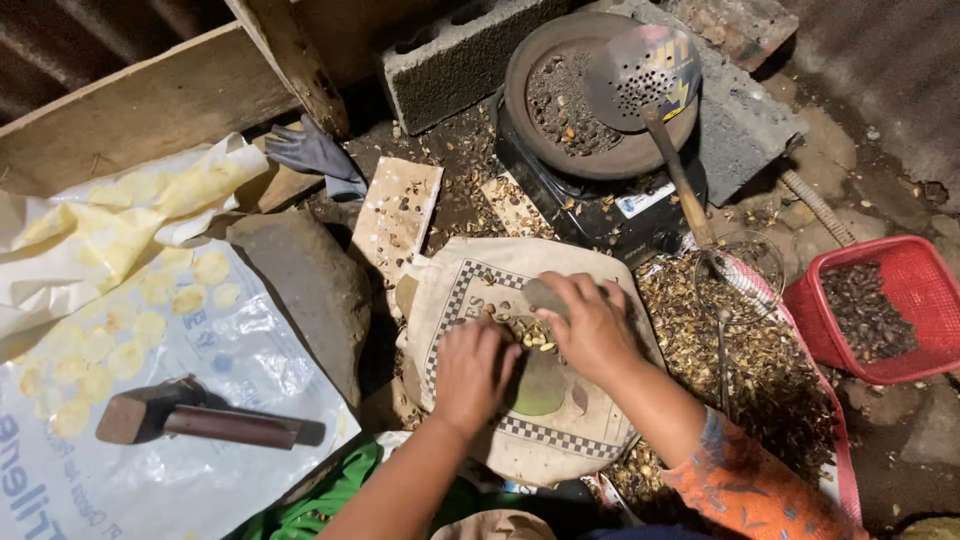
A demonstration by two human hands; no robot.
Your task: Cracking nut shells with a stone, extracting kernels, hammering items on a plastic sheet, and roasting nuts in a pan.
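Note:
Both my hands rest on a beige printed cloth (560, 440) spread over a stone. My left hand (472, 370) lies palm down, fingers curled over a small pile of pale nut kernels (535, 335). My right hand (592, 325) reaches across from the right and presses a flat grey stone (545, 295) at the cloth's top. Whether either hand pinches a kernel is hidden under the fingers. Broken shells (700, 350) litter the ground to the right of the cloth.
A hammer (200, 420) lies on a plastic sheet (200, 350) at left, beside a large grey rock (310, 290). A round pan (590, 100) with a perforated ladle (645, 65) sits on a small black stove. A red basket (900, 370) of dark shells stands right.

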